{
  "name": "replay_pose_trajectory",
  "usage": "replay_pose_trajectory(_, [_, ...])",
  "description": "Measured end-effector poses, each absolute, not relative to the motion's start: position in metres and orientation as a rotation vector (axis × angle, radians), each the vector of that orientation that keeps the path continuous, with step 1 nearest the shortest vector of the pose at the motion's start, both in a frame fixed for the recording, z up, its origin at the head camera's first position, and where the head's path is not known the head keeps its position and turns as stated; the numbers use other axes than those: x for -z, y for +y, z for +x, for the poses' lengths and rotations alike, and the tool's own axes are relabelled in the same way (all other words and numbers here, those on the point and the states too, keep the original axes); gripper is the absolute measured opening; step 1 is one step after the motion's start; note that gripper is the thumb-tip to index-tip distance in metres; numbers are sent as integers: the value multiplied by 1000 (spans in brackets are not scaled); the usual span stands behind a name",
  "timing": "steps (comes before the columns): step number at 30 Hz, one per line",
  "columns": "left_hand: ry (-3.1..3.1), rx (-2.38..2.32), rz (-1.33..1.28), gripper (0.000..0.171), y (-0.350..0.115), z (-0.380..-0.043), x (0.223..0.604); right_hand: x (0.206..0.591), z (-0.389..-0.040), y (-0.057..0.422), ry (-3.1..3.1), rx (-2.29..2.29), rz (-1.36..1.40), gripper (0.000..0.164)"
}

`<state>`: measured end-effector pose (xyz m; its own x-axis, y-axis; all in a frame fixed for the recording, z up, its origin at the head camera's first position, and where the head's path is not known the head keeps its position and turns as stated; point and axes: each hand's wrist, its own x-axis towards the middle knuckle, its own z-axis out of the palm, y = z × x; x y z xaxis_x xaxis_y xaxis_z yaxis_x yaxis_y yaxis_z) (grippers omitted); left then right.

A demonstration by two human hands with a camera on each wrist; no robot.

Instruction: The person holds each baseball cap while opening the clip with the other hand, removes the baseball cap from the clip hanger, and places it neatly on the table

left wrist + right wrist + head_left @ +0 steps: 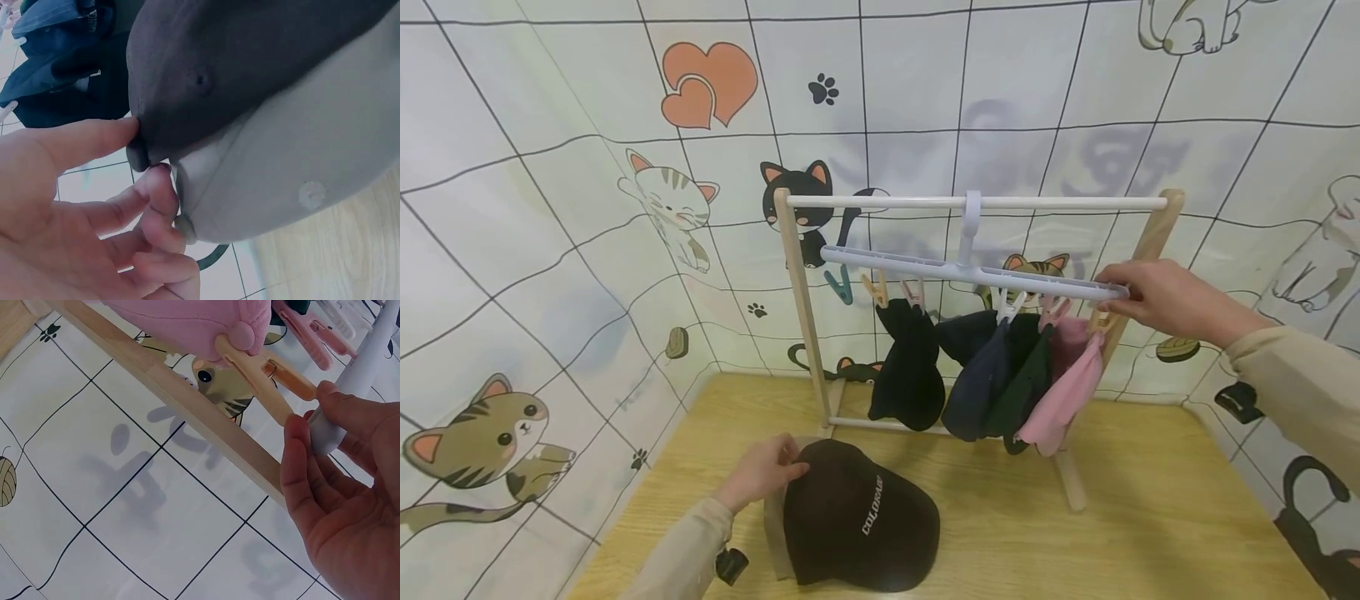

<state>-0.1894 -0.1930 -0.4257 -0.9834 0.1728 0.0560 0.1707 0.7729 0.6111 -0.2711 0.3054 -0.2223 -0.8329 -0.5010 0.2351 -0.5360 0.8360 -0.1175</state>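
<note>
A patterned wall (910, 75) bounds the worktop (1165, 533), which extends rightward past the wooden rack (803, 312). From its bar, the hanger (895, 265) carries clipped caps (912, 371); the right hand (1172, 298) grips its end. In front, the brown cap (835, 517) overlaps a beige cap (777, 537), its edge pinched by the left hand (760, 472).

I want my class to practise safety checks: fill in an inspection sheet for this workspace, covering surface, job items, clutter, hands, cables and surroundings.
Surface: wood-grain table.
Job items: hanger hooked on rack; dark caps and pink cap clipped below; teal clip without a cap; brown cap over beige cap on the table.
Clutter: nothing seen.
Hands: left hand pinches the brown cap; right hand pinches the orange clip at the hanger's end.
Cables: nothing seen.
Surroundings: cat-print backdrop.
</note>
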Motion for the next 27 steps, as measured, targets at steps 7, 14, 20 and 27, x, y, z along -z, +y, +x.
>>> replay_pose_trajectory(7, [2955, -1003, 278, 17, -191, -190, 417, 224, -269, 308, -2816, -286, 833, 26])
replay_pose_trajectory(14, [3001, -959, 310, 14, -185, -197, 413, 225, -269, 309, -2799, -275, 838, 29])
replay_pose_trajectory(20, [3040, -899, 340, 14, -177, -201, 412, 227, -268, 312, -2735, -252, 867, 28])
replay_pose_trajectory(27, [3039, -899, 361, 12, -162, -206, 404, 228, -269, 313, -2708, -228, 871, 30])
